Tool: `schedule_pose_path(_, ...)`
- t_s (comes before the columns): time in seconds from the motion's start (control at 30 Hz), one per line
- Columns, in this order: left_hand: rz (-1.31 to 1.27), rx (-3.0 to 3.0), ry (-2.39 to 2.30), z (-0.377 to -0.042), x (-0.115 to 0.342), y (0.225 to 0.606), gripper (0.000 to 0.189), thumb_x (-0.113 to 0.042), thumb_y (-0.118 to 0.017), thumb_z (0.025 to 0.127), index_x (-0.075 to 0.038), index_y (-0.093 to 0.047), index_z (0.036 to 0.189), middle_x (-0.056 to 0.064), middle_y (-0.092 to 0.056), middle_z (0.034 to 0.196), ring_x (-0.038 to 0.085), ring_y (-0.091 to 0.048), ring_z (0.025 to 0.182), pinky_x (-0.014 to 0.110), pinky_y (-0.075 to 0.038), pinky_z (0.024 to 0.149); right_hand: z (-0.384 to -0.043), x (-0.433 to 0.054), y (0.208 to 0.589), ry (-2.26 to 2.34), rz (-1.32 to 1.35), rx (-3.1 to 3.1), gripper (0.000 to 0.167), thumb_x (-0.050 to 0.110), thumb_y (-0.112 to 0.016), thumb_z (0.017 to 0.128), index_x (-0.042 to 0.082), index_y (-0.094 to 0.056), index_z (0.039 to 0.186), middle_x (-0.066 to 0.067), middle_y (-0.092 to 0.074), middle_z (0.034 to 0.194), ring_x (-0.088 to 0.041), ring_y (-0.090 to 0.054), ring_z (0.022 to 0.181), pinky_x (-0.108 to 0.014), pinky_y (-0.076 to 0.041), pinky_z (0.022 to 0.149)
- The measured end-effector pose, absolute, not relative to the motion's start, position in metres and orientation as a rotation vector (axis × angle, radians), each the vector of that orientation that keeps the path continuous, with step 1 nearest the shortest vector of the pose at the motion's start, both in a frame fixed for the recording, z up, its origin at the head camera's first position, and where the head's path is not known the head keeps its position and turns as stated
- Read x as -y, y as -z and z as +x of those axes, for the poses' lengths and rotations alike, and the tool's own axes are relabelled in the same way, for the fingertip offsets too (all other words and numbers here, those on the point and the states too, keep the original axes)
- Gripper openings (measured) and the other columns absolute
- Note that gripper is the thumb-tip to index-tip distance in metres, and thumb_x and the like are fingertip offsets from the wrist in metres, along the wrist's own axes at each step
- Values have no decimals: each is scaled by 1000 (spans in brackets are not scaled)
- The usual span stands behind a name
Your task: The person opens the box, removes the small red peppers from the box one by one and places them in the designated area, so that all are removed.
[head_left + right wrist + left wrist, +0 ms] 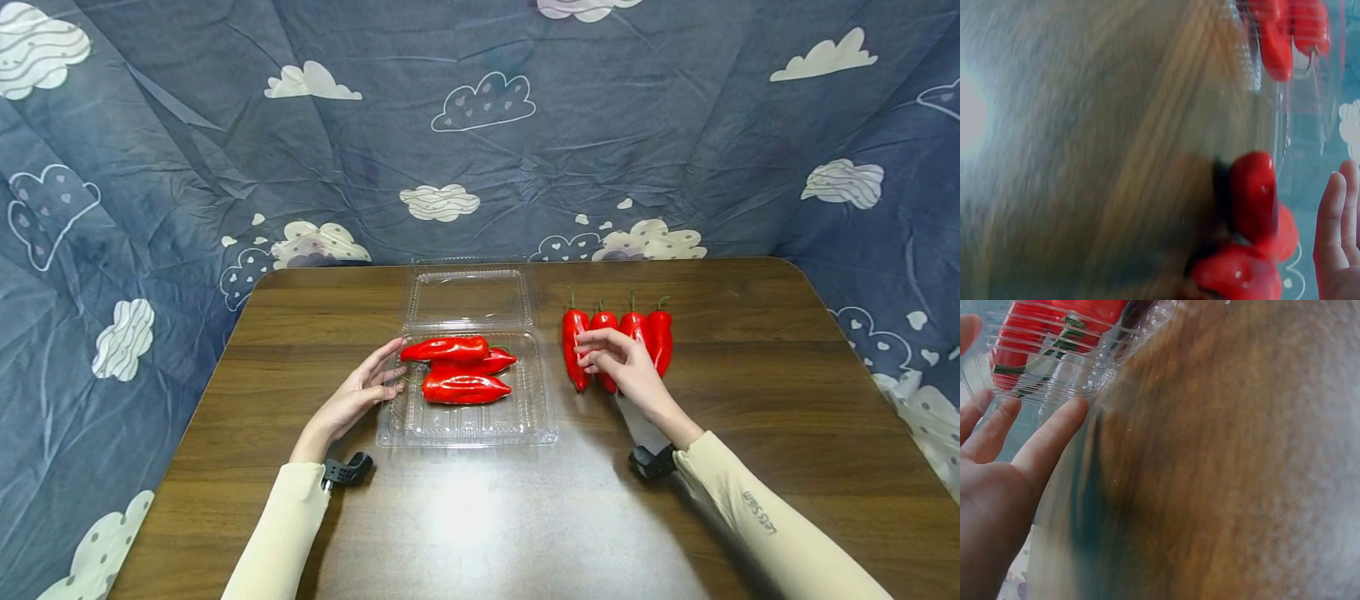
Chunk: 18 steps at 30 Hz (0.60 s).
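Observation:
A clear plastic clamshell box [542, 421] stands on the table with its lid folded back, holding three red peppers [467, 389]. At its left wall is my left hand [351, 402], fingers extended; in the left wrist view the fingertips [1075, 407] are right at the ribbed side. Right of the box, several more red peppers [573, 329] lie in a row, stems pointing away from me. Above this row hovers my right hand [633, 371], fingers loosely bent and nothing in its grasp. It partly covers the middle peppers.
The hinged lid [468, 296] lies flat behind the box near the table's back edge. Brown wood table [300, 350] surrounds everything, with a glare spot at the front. A dark blue cloth with cloud prints [480, 167] hangs behind it.

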State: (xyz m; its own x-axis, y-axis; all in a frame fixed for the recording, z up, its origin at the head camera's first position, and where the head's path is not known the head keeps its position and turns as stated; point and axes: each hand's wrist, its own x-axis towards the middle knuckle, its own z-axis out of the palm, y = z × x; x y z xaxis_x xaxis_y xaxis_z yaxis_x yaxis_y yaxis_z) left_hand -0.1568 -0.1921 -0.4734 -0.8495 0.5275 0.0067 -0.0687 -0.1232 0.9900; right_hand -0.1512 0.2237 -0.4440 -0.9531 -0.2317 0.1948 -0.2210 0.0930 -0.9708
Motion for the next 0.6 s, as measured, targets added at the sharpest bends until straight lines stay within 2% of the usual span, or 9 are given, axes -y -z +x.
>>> schedule_pose_path(0.2, 513, -1755, -2029, -157, 192, 474, 76, 16, -45, 87, -4, -13, 153, 14, -8, 158, 46, -20, 136, 39, -39, 105, -151, -209, 444, 2018, -483, -2299, 27, -13, -45, 89, -18, -55, 113, -27, -63, 101, -22, -65, 81, -29, -57, 72)
schedule_pose_path(0.4, 533, -1755, -2030, -157, 192, 474, 75, 15, -45, 87, -3, -13, 152, 16, -7, 158, 48, -19, 136, 42, -38, 105, -152, -196, 442, 2019, -522, -2262, 28, -15, -45, 87, -17, -56, 113, -33, -60, 102, -19, -66, 81, -29, -57, 74)
schedule_pose_path(0.6, 517, -1748, -2034, -158, 192, 475, 76, 16, -45, 87, -3, -13, 153, 14, -9, 158, 46, -21, 136, 44, -36, 106, -151, -182, 436, 1975, -549, -2251, 27, -14, -50, 86, -17, -56, 113, -37, -58, 103, -29, -67, 83, -30, -56, 75)
